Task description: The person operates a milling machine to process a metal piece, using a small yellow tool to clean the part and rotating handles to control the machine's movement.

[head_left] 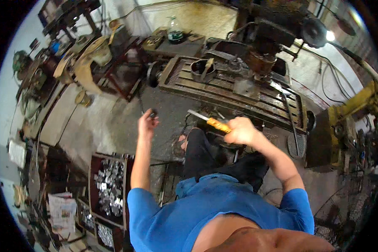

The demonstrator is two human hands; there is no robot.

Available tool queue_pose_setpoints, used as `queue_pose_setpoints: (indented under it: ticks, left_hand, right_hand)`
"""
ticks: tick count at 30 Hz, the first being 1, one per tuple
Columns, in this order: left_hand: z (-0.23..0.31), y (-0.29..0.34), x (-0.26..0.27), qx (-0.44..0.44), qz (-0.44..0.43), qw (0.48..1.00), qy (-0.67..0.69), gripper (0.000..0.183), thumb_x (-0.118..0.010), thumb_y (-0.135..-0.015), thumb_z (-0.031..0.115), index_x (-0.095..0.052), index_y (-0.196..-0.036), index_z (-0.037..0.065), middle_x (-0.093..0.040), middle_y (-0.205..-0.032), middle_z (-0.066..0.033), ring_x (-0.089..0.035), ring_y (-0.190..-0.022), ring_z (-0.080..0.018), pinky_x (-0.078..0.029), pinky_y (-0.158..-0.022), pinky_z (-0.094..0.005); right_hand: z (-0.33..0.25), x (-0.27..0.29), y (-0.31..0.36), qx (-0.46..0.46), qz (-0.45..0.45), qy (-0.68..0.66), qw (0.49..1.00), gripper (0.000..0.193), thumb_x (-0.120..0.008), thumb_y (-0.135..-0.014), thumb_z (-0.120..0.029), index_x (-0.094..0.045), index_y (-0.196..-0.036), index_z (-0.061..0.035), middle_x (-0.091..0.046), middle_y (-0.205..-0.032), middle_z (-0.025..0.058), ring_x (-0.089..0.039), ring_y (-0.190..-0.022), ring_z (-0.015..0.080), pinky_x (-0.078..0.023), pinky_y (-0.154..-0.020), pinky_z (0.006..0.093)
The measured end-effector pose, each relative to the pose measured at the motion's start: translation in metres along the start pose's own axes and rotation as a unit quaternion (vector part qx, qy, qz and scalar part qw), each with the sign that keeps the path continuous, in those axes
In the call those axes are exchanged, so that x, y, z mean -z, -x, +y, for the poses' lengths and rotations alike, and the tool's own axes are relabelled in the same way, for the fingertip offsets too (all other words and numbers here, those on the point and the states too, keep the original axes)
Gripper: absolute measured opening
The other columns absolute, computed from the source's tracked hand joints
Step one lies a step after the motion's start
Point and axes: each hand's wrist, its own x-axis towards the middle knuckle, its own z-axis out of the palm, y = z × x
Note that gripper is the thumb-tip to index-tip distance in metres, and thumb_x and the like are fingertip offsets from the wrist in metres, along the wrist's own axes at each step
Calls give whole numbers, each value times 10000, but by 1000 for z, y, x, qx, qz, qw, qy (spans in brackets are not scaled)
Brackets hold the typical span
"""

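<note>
My left hand (147,124) is raised over the floor, fingers closed on a small dark round metal part (153,113) whose exact kind I cannot make out. In my right hand (241,130) is a file (216,123) with a yellow handle and a flat grey blade. The blade points up and left, toward the left hand, with a wide gap between it and the dark part. Beyond both hands stands a slotted machine table (235,93), with a dark pot (199,70) and a brush (206,70) on it.
At my lower left, a wooden crate (92,187) holds many shiny metal parts. A long bar (296,126) leans at the table's right end, near a yellow machine frame (365,101). A bottle (174,31) stands behind, and a tin (83,99) sits on the floor.
</note>
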Motion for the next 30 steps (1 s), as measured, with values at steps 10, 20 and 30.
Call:
queue_pose_setpoints:
  ticks: [10,20,30]
  left_hand:
    - [-29,45,-32,-1,42,999,-15,185,-580,-786,242,-533,-752,66,-432,-520,-1,-493,-465,-153,-362,-397,-273]
    - [-28,61,-60,31,6,982,-185,220,-578,-778,234,-547,-879,41,-539,-620,-52,-519,-504,-150,-367,-392,-278]
    - [-42,50,-223,-53,-155,920,-357,219,-611,-769,206,-540,-813,3,-503,-540,-47,-446,-371,-133,-344,-351,-258]
  right_hand:
    - [-55,-37,-16,56,-14,-44,997,340,-564,-553,-260,-651,-768,-11,-623,-766,197,-616,-741,333,-493,-659,389]
    - [-17,-32,24,48,27,-127,990,354,-561,-526,-244,-650,-777,-11,-625,-761,195,-614,-763,335,-490,-667,394]
    - [166,-4,29,-313,186,-103,926,340,-553,-633,-290,-654,-820,-24,-636,-871,183,-628,-824,302,-498,-729,378]
